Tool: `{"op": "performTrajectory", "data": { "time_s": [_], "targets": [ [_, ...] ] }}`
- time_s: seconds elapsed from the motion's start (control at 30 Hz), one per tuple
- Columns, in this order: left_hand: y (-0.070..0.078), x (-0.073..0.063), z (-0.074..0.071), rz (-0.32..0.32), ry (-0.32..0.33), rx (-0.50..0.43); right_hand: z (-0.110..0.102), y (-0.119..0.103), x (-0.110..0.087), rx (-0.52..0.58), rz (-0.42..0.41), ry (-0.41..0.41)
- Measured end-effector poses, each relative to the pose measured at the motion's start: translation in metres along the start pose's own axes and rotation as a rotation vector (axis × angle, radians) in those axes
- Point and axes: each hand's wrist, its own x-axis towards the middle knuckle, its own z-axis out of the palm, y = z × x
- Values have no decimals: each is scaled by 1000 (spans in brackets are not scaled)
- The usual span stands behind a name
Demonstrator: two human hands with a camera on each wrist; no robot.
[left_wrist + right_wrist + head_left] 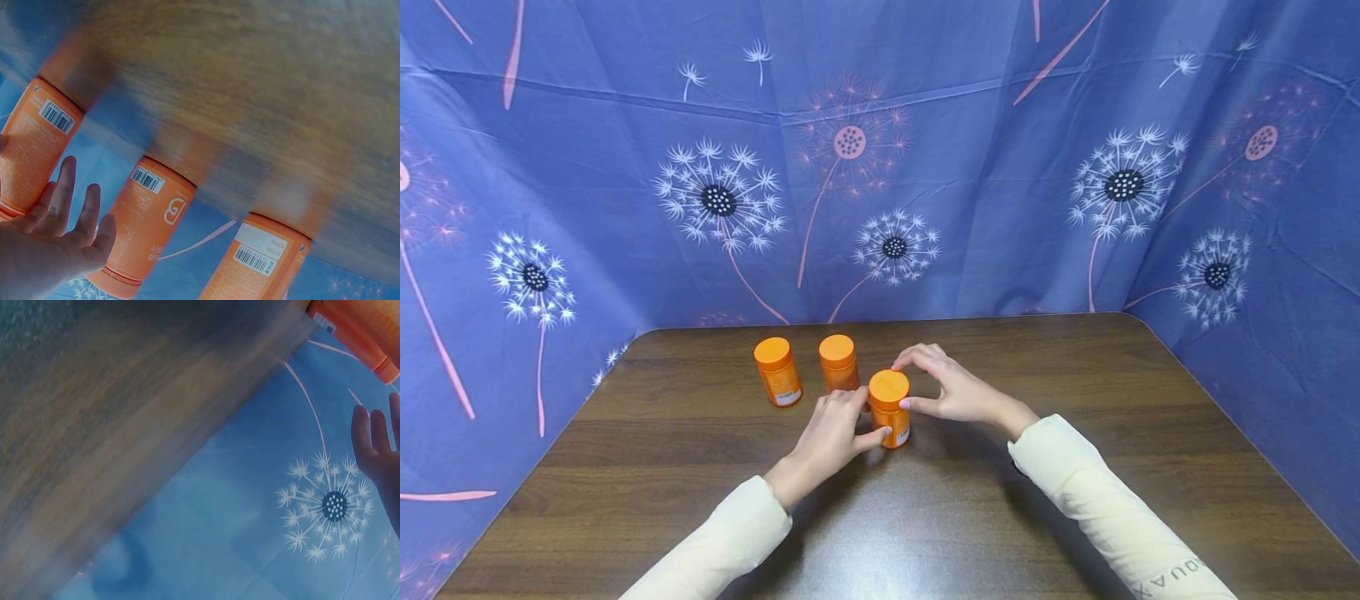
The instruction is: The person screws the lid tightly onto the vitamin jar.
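Note:
An orange pill bottle (889,421) with an orange lid stands upright on the brown table, between both hands. My left hand (829,429) grips its lower body, thumb in front and fingers at the left side. At the lid, my right hand (951,390) pinches with the thumb on the near right side and fingertips at the back edge. In the left wrist view, the held bottle (40,147) appears upside down at the left, beside the spread fingers (60,203). The right wrist view catches only part of the bottle (356,337) and several fingers; the thumb is out of frame.
Two similar orange bottles stand left of the held one: a middle bottle (838,362) just behind my left fingers, and a far-left bottle (778,373). Blue dandelion-print cloth (970,208) borders the wooden table (700,467) at the back and sides.

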Motion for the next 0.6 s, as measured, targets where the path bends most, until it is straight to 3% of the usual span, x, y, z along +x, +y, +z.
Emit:
{"op": "performTrajectory", "data": {
  "time_s": [0.37, 0.6],
  "targets": [
    [0, 0, 0, 3, 8, 3, 12, 0, 0, 4, 34, 95],
    [1, 0, 0, 3, 11, -5, 13, 0, 0, 4, 63, 98]
  ]
}}
